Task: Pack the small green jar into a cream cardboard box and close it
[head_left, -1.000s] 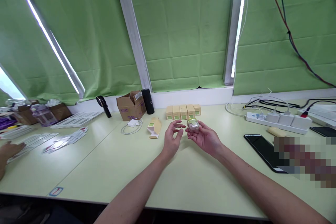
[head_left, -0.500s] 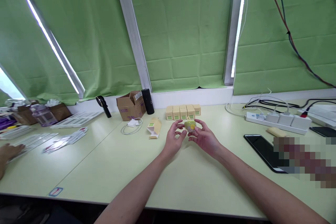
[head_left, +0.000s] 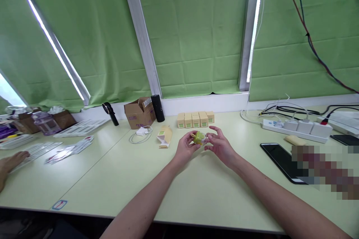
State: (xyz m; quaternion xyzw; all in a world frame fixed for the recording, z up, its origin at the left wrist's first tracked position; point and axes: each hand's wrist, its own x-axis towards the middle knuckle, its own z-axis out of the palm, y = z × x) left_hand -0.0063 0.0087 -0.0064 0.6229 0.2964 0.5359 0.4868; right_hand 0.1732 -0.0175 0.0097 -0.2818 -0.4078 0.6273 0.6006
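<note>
Between my hands, above the table, is a small yellow-green and clear container (head_left: 199, 138) with a loop-like part at its green end. It lies tilted on its side, green end to the left. My left hand (head_left: 185, 149) is closed round the green end. My right hand (head_left: 221, 146) pinches the clear end with thumb and fingertips, its index finger raised. Just behind stands a row of small kraft-paper boxes (head_left: 195, 120) with green labels. An opened kraft-paper box (head_left: 164, 137) lies left of my hands, its flap toward me.
A cardboard box (head_left: 139, 113), black cylinder (head_left: 158, 108), handheld fan (head_left: 110, 113) and white charger (head_left: 142, 131) stand or lie at back left. On the right are a phone (head_left: 280, 161) and a power strip (head_left: 297, 130). Another person's hand (head_left: 14, 160) rests at far left.
The container has turned from upright onto its side, its green end now toward my left hand and its clear end toward my right. The other person's hand shifted slightly.
</note>
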